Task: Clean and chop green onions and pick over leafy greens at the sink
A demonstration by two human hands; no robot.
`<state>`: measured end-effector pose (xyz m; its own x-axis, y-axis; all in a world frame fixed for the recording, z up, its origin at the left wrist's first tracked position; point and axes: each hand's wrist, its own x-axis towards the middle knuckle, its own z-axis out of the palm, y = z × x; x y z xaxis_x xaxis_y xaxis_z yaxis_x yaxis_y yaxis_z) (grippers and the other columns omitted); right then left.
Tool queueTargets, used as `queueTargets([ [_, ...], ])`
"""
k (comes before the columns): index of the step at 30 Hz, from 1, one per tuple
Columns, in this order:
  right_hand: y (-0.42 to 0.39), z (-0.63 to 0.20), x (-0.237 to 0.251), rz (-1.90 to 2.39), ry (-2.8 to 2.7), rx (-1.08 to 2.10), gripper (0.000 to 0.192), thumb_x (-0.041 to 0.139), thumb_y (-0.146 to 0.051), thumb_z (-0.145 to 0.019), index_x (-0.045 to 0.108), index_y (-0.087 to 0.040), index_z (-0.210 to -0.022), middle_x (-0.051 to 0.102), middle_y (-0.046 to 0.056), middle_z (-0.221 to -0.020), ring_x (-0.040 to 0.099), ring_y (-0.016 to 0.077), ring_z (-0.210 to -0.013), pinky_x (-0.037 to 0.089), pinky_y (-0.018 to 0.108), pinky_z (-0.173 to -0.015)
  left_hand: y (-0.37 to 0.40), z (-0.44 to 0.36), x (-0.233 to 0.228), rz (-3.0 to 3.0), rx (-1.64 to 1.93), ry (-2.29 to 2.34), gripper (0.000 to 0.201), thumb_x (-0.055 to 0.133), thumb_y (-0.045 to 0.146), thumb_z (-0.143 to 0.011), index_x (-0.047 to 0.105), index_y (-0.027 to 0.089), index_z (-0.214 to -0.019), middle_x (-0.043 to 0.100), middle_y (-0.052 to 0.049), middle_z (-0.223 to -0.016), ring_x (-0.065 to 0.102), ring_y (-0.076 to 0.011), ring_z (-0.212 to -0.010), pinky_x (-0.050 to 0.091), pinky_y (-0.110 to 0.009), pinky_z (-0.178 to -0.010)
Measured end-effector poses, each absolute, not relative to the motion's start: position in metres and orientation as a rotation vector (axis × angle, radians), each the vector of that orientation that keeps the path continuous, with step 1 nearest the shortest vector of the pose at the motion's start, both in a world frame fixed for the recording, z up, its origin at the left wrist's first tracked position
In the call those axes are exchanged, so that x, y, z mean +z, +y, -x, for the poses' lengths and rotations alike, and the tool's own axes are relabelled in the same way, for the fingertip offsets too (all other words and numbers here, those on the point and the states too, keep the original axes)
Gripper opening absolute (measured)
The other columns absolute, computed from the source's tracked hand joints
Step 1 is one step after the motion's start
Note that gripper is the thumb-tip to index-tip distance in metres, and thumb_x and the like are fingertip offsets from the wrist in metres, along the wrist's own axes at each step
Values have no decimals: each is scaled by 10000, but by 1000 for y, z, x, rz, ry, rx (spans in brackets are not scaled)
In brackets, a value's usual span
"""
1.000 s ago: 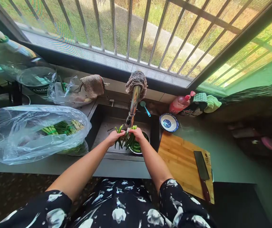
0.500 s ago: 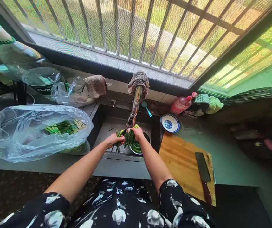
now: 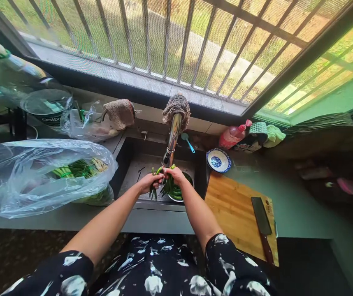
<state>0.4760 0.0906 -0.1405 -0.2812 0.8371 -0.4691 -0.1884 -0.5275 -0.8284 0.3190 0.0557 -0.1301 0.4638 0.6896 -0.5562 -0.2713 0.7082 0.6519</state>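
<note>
Over the sink (image 3: pixel 138 160), below the faucet (image 3: pixel 173 135), my two hands meet with their fingertips close together. My left hand (image 3: pixel 149 181) is closed on a few slender green vegetables (image 3: pixel 153 192), whose ends hang down below the fingers. Between the fingers of my right hand (image 3: pixel 175 176) is a bunch of similar slender green vegetables (image 3: pixel 166 188). Under the right hand stands a round bowl (image 3: pixel 176 200) with more long, dark green vegetables in it. The wrist partly hides this bowl. Their exact kind is hard to make out.
A clear plastic bag (image 3: pixel 19 176) of tied greens (image 3: pixel 77 168) lies left of the sink. At right, a cleaver (image 3: pixel 261 216) rests on a wooden cutting board (image 3: pixel 228 209), with a blue-and-white bowl (image 3: pixel 219 160) behind it. A pink bottle (image 3: pixel 233 135) stands by the window.
My right hand has shifted slightly left and its fingertips now reach my left hand's fingers. Both hands keep hold of green vegetables. The view has moved a little.
</note>
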Motion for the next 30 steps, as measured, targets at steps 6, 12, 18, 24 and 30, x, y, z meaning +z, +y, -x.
queueTargets([
  [6,93,-479,-137,1307,-791,1791,217,674,-262,-586,492,-175,-507,447,-53,-427,376,70,-393,299,218,-422,61,-333,-125,-484,729,1043,247,725,290,-680,564,155,-808,592,6,-652,519,-87,-463,444,-240,-491],
  [12,94,-482,-135,1323,-760,1748,184,683,-228,-567,511,-175,-528,486,-40,-465,403,76,-402,293,223,-414,58,-326,-128,-412,766,1202,273,766,235,-664,560,139,-816,639,-24,-654,605,-118,-527,514,-268,-577],
  [18,98,-480,-138,1336,-832,1697,160,671,-240,-560,537,-165,-516,534,-19,-469,417,76,-398,313,218,-401,57,-317,-125,-399,702,1190,272,768,243,-657,617,123,-850,695,-88,-784,645,-161,-621,521,-309,-628],
  [24,106,-477,-147,1490,-908,1579,125,647,-200,-570,532,-170,-532,513,-33,-444,408,73,-384,311,211,-396,56,-309,-129,-416,788,1417,177,696,215,-733,641,138,-883,678,-56,-787,619,-120,-622,458,-216,-560],
  [30,102,-471,-148,1666,-1222,1587,125,659,-168,-557,534,-169,-570,499,-61,-439,435,78,-381,318,198,-406,54,-315,-126,-357,793,1075,268,705,102,-698,564,158,-919,600,21,-644,551,-88,-483,543,-329,-636],
])
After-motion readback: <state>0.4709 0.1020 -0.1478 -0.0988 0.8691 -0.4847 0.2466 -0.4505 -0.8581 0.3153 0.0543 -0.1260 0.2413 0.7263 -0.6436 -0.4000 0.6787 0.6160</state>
